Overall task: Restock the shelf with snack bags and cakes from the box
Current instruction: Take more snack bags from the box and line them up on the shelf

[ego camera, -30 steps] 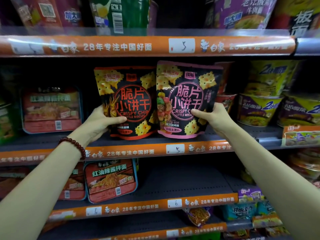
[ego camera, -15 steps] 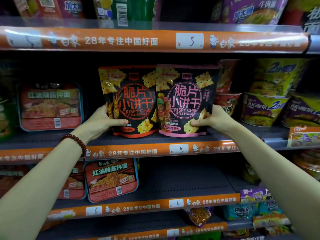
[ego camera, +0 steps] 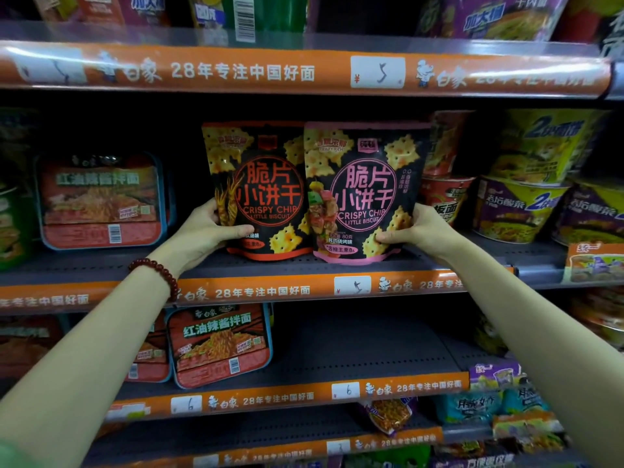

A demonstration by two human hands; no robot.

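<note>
Two snack bags are standing side by side on the middle shelf, touching each other. The left hand is pinching the lower left edge of the orange-trimmed biscuit bag, thumb on the front and fingers hidden behind. The right hand is pinching the lower right edge of the pink-trimmed biscuit bag the same way.

These bags are probably very light and puffy, with thin, smooth, slippery skin. The little biscuits inside would likely break if squeezed hard, so a soft hold at the side edge or the flat top seal looks best. The wide bottoms are helping them stand up.

Counting: two biscuit bags, one for each hand. One red noodle tray is sitting to the left on the same shelf. Noodle cups are piling up on the right; I can't count them all. The box isn't showing here.
</note>
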